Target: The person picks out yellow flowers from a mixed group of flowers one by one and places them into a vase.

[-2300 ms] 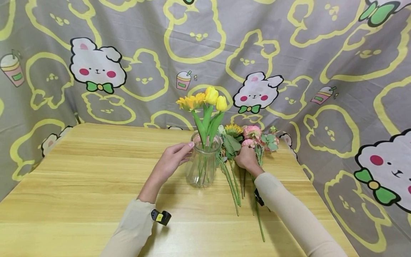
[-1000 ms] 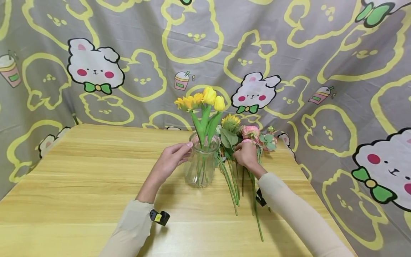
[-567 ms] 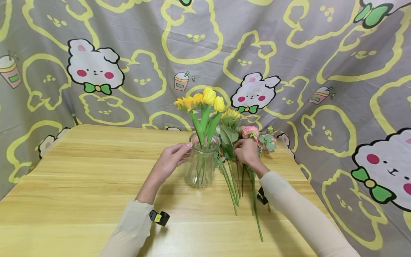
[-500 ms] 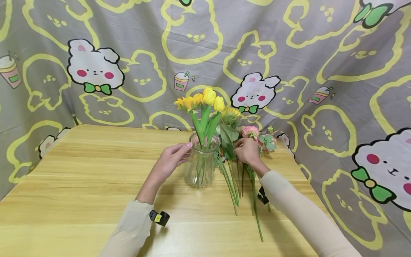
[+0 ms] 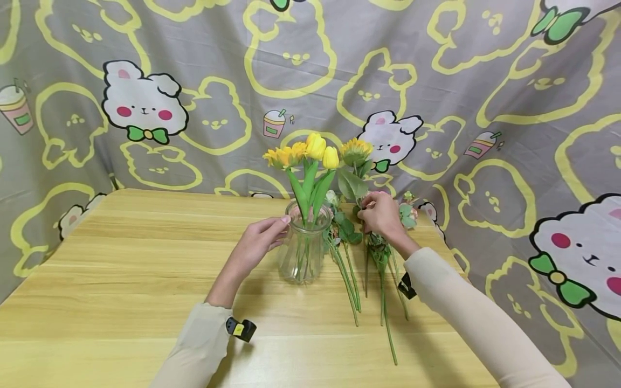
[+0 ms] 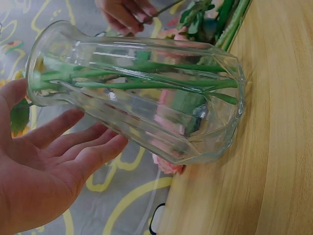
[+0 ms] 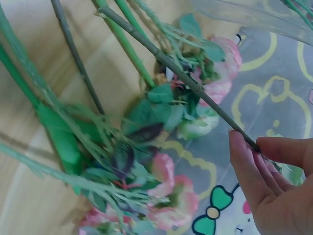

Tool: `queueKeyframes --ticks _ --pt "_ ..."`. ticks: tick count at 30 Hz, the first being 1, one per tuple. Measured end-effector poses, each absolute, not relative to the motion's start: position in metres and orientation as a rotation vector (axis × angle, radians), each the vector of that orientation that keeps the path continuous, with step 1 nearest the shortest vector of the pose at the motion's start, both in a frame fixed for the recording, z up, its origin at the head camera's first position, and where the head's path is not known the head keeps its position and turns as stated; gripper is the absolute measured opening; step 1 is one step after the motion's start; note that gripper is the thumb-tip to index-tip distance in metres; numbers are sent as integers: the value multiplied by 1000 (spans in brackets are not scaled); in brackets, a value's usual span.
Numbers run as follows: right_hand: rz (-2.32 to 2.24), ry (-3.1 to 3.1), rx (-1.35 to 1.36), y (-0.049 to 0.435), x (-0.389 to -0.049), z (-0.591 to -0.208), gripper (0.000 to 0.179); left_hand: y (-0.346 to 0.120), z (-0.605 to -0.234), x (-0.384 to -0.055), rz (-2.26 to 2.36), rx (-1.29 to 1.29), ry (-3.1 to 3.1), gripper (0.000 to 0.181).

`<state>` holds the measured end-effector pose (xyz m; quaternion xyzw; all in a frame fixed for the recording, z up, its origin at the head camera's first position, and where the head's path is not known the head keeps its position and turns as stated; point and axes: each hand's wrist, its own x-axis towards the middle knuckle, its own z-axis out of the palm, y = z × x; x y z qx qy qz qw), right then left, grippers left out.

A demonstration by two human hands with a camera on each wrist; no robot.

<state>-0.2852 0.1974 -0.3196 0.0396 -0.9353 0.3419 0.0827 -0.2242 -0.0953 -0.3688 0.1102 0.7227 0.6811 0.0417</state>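
A clear glass vase (image 5: 302,264) stands upright on the table, holding yellow tulips (image 5: 316,146) and an orange-yellow sunflower (image 5: 285,156). At its left side is my left hand (image 5: 258,240), thumb at the rim. The left wrist view shows that hand's fingers (image 6: 68,152) extended along the glass. To the right of the vase, my right hand (image 5: 383,215) pinches a second sunflower (image 5: 356,153) by its stem, bloom up, raised above the other flowers. In the right wrist view, its thin brown-green stem (image 7: 183,76) runs out from between thumb and fingertips, the lower end in the air.
Pink flowers (image 7: 176,200) and green leaves (image 5: 346,229) lie in a pile right of the vase, partly under my right hand. Several green stems (image 5: 390,334) point toward the front of the wooden table (image 5: 145,258). A grey patterned curtain (image 5: 204,48) hangs behind.
My right hand has lifted the sunflower out of the pile, up and slightly right; its bloom now overlaps the curtain's printed rabbit. The left hand and vase have stayed put.
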Motion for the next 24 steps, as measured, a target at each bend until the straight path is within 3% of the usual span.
queueKeyframes --ticks 24 --pt "923 -2715 292 178 -273 -257 12 -95 -369 -225 2098 329 2196 61"
